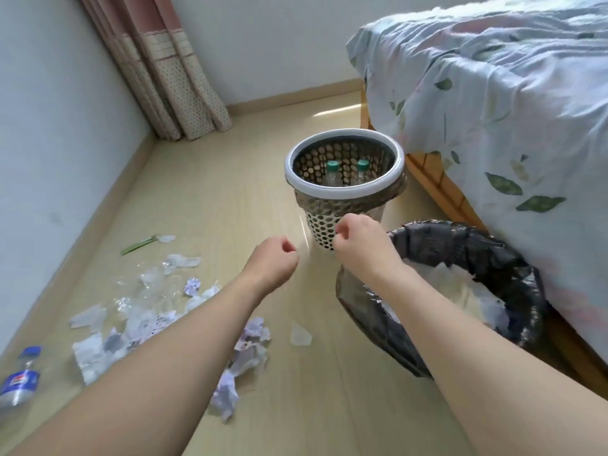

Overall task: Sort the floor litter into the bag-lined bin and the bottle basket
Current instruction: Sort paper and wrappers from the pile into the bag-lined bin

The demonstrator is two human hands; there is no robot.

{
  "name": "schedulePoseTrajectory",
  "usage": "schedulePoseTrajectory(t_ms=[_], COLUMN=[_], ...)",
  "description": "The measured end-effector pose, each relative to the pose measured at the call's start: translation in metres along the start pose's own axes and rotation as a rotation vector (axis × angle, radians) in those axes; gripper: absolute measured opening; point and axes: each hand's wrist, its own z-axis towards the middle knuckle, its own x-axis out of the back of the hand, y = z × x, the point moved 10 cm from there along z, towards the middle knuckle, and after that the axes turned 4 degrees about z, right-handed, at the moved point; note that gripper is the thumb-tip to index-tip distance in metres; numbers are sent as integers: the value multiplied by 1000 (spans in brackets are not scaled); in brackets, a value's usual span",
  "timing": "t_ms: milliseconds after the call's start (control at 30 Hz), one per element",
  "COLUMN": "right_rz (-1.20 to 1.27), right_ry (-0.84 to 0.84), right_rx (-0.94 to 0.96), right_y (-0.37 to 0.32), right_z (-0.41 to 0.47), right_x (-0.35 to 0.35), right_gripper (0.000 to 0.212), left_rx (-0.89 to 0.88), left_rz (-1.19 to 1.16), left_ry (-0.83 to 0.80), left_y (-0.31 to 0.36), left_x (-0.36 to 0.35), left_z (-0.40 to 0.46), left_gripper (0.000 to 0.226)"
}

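Note:
My left hand (274,263) and my right hand (357,240) reach out over the floor, each with fingertips pinched. A barely visible sheet of clear plastic film (306,240) stretches between them. Just beyond them stands the perforated bottle basket (342,192) with a white rim, holding two green-capped bottles (332,166). The black bag-lined bin (493,258) sits under my right forearm with white paper inside. Crumpled paper and clear plastic scraps (148,307) lie scattered on the floor to the left. A blue-capped cola bottle (21,380) lies at the lower left.
A bed (510,110) with a leaf-print sheet fills the right side, its wooden frame close behind the bin. A wall runs along the left and a curtain (171,77) hangs in the far corner. A green strip (138,245) lies near the wall.

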Motion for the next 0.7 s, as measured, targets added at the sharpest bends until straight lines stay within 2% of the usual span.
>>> schedulePoseTrajectory(t_ms=[100,200,300,400,533,600,700], right_rz=[-32,-148,-261,-317,-336,-267,-263], right_ry=[-278,-521,-541,-491,-590,-606,-681], right_rx=[44,-65,-251,-334,-271,-282,-268], right_y=[-24,-4,44,76,89,90,85], right_z=[-12,-38,-53,-55,-66,-71,-81], right_x=[-104,-197,-235,-252,-292,-300,-313], right_gripper=[31,36,38,40,25,23,24], left_rx=[185,390,541,588,639,603,564], left_rz=[29,-18,-76,-127,7,51,-22], left_ry=[36,37,-8,-41,7,-6,-84], left_y=[-108,-217,-287,-314,-337,-339,-342], left_x=[24,21,-10,-45,-64,-72,-80], left_z=[-18,-56,-92,-110,-107,-98,-97], left_gripper=[15,8,9,21,33,25,17])
